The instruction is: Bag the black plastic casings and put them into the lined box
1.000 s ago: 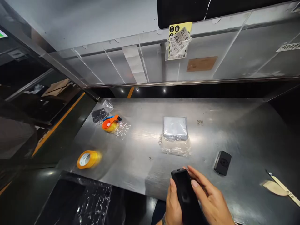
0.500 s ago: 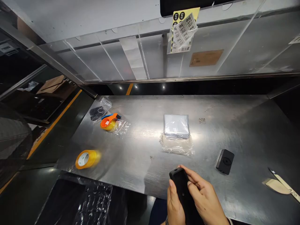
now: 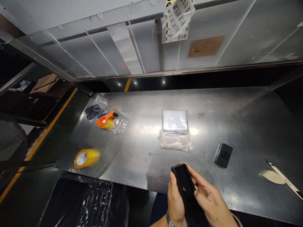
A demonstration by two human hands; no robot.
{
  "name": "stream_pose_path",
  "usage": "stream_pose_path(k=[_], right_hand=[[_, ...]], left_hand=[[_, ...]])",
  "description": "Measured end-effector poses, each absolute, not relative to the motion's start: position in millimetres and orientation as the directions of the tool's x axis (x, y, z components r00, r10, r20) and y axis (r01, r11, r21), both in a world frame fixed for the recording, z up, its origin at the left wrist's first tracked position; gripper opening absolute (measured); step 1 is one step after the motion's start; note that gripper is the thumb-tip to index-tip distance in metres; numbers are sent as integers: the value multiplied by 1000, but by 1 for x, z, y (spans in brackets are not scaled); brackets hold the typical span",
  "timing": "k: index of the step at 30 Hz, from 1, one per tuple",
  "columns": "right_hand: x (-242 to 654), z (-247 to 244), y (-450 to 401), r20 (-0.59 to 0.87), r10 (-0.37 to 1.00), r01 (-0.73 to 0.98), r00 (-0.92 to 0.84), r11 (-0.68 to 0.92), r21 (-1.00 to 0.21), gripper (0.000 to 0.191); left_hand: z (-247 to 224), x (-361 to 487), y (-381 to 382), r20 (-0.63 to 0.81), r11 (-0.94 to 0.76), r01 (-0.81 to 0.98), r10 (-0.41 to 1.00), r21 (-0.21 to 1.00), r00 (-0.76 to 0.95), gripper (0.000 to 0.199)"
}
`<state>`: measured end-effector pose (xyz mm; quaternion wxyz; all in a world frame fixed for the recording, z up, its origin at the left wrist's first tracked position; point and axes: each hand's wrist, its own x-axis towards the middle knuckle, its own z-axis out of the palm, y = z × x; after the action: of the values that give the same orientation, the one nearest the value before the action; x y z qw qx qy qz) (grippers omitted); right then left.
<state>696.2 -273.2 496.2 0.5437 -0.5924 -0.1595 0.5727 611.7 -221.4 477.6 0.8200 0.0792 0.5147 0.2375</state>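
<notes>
A long black case [image 3: 187,192], hollow inside with a small round hole in its floor, is held between both hands at the table's front edge. My left hand [image 3: 175,198] wraps its left side, the thumb lying along the rim. On the other side, my right hand [image 3: 209,195] grips it with thumb and fingers closed on the edge. The case's lower end runs out of the picture. Ahead of the hands lies a stack of clear plastic bags [image 3: 175,122] on a crumpled clear wrapper [image 3: 175,141]. A black box-shaped device [image 3: 223,155] lies to the right, apart from my hands.
On the metal table [image 3: 132,157], a yellow tape roll [image 3: 85,158], an orange tape dispenser [image 3: 105,121] and a clear bag with black contents [image 3: 94,110] lie left. A cream-handled tool [image 3: 282,178] lies far right. A translucent panel [image 3: 146,47] stands behind.
The view has shifted, so the table things sit slightly higher. The black case has tilted so that its hollow and hole show more clearly. Both hands still hold it.
</notes>
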Motion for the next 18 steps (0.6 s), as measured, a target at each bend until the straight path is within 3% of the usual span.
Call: stream_pose_path(k=[5,10,14,18], right_hand=[[701,497,-285,-489,831,-455,266,-339,-824,62],[715,496,-303,-395,892,-376,218,-297,-878,55],[728,489,-315,-274,903,47,331,-306,-951,45],[743,485,-313,17,951,539,310,-161,-827,45]], left_hand=[[480,622,-224,-798,915,-256,398,312,452,66],[484,631,-219,-741,940,-311,308,139,597,67],[483,632,-217,-716,926,-364,318,95,621,59],[481,631,-220,-746,944,-323,259,62,613,59]])
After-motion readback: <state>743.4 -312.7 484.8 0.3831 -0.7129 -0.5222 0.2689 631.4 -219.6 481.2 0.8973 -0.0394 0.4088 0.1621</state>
